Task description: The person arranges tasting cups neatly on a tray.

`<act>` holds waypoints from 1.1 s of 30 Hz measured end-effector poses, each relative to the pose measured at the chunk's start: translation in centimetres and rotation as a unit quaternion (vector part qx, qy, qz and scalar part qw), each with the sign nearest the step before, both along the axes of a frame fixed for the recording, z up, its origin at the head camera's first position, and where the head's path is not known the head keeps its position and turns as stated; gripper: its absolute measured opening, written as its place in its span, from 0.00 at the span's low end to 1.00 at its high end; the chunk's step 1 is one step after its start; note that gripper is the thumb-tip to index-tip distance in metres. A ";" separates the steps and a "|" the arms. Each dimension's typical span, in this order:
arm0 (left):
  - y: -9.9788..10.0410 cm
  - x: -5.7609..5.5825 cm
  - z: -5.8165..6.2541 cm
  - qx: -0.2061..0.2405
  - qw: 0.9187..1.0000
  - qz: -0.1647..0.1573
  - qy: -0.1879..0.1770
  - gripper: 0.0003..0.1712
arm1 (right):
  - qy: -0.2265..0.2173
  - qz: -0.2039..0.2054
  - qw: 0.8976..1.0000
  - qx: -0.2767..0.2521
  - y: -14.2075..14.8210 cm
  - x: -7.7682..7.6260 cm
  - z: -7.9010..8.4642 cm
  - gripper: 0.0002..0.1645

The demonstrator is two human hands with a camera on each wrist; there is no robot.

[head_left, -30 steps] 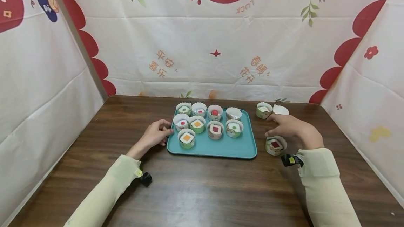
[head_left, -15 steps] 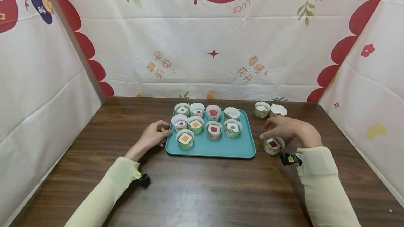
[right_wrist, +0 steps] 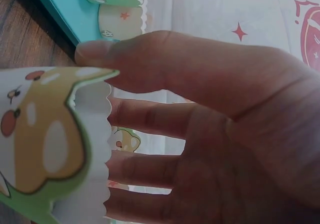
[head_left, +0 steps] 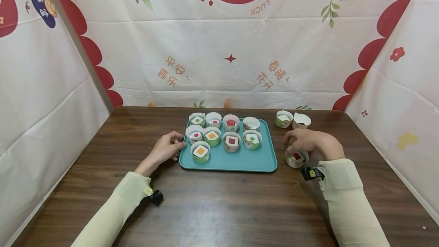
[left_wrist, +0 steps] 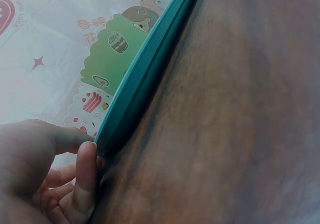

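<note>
My left hand (head_left: 168, 148) holds the left rim of a teal tray (head_left: 236, 161); in the left wrist view the thumb and forefinger (left_wrist: 86, 174) pinch the edge. Several scalloped paper baking cups stand upright on the tray, most with small white squares marked orange, red or green; one holds a red ball (head_left: 231, 123). Right of the tray, my right hand (head_left: 313, 142) grips a paper baking cup (head_left: 295, 161) containing a white piece with a dark-red square. In the right wrist view, its thumb (right_wrist: 100, 52) lies along the cup's side, and the rim hides the other fingertips.
Two more paper cups stand at the table's back right: a green one (head_left: 283, 120) with a white piece and a pale one (head_left: 302, 120). A printed white cloth (head_left: 212, 71) hangs behind the brown wooden table (head_left: 212, 209) and at both sides.
My right hand has come down and left, and its thumb and fingers have closed around the cup beside the tray. My left hand stays at the tray rim. The head view has shifted slightly.
</note>
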State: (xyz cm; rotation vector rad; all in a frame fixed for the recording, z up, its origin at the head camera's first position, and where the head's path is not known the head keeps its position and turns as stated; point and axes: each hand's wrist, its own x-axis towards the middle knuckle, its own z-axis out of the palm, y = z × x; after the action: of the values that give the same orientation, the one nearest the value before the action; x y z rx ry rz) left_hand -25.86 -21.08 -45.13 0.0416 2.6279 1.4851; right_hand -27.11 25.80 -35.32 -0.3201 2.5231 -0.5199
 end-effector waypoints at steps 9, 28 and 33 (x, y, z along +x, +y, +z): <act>-0.1 0.3 -0.1 0.000 1.000 0.003 -0.004 0.22 | -0.005 0.013 1.000 0.009 -0.2 0.0 -0.2 0.27; -0.3 0.2 -0.2 -0.009 1.000 0.008 0.003 0.21 | 0.025 0.052 0.998 -0.007 -1.4 -1.0 -0.4 0.23; 0.1 -0.1 0.0 -0.019 1.000 0.006 0.012 0.20 | 0.084 0.079 0.993 -0.003 -1.7 -1.1 -0.6 0.22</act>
State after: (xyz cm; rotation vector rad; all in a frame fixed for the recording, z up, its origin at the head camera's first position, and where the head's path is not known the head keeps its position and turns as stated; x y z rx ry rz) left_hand -25.97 -20.94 -45.13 0.0392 2.6788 1.4461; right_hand -28.21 24.15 -35.87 -0.5825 2.6291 -0.4558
